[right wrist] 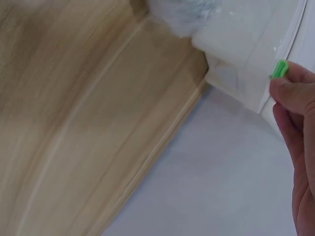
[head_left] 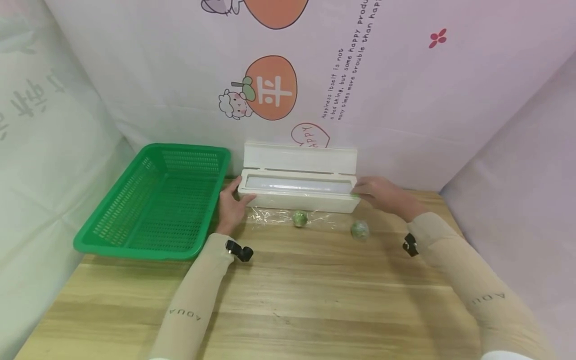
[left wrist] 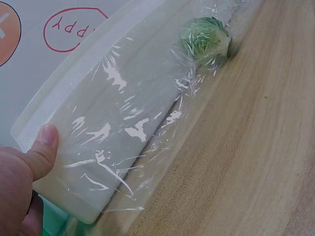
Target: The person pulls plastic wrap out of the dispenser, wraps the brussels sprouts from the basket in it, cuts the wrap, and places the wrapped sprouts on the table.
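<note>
A white cling film dispenser box stands against the wall with its lid raised and a roll of film inside. My left hand grips the left end of the box, the thumb on its front. At the right end, my right hand pinches a small green slide cutter between thumb and finger. Clear cling film hangs down the box front onto the table. A Brussels sprout lies on that film in front of the box. To its right sits another green ball wrapped in film.
A green plastic basket stands left of the box, close to my left hand. The wooden table ends at a printed wall covering behind the box. White sheeting hangs at both sides.
</note>
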The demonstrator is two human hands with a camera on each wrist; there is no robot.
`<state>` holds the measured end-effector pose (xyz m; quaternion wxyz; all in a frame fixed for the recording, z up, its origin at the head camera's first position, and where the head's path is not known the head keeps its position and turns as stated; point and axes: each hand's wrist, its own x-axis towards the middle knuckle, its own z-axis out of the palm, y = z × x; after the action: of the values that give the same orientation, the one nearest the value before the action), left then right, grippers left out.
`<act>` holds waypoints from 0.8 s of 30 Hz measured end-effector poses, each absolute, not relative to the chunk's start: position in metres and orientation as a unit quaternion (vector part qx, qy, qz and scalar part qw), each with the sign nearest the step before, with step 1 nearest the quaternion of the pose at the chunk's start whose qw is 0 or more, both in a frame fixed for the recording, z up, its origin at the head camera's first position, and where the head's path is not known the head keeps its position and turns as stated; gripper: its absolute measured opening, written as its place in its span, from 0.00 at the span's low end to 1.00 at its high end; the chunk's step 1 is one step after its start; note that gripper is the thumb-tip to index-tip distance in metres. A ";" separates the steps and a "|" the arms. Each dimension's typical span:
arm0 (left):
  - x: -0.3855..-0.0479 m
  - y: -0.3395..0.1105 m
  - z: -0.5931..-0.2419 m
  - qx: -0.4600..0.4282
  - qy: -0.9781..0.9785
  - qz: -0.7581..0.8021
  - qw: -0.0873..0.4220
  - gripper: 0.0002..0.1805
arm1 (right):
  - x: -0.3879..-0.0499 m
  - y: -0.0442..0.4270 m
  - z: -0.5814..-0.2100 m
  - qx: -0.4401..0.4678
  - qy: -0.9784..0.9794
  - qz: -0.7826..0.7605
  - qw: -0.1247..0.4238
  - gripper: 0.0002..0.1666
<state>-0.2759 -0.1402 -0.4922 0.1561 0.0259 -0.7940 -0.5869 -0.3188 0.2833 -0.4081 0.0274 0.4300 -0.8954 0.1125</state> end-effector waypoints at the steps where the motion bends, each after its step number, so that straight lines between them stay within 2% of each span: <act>1: -0.276 -0.139 -0.492 0.026 -0.793 -0.589 0.154 0.41 | -0.318 0.286 -0.408 0.431 -0.895 0.115 0.031 0.13; 14: -0.275 -0.146 -0.494 0.008 -0.813 -0.569 0.127 0.44 | -0.303 0.286 -0.407 0.415 -0.901 0.113 0.059 0.16; 19: -0.271 -0.150 -0.492 0.013 -0.812 -0.573 0.109 0.45 | -0.294 0.277 -0.397 0.422 -0.893 0.110 0.112 0.20; 24: -0.264 -0.148 -0.487 0.023 -0.795 -0.598 0.098 0.45 | -0.279 0.256 -0.389 0.452 -0.868 0.128 0.161 0.19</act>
<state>-0.2636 -0.1475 -0.4866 0.0984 0.0231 -0.7954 -0.5976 -0.2787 0.2562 -0.3889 0.1615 0.4516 -0.8681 0.1281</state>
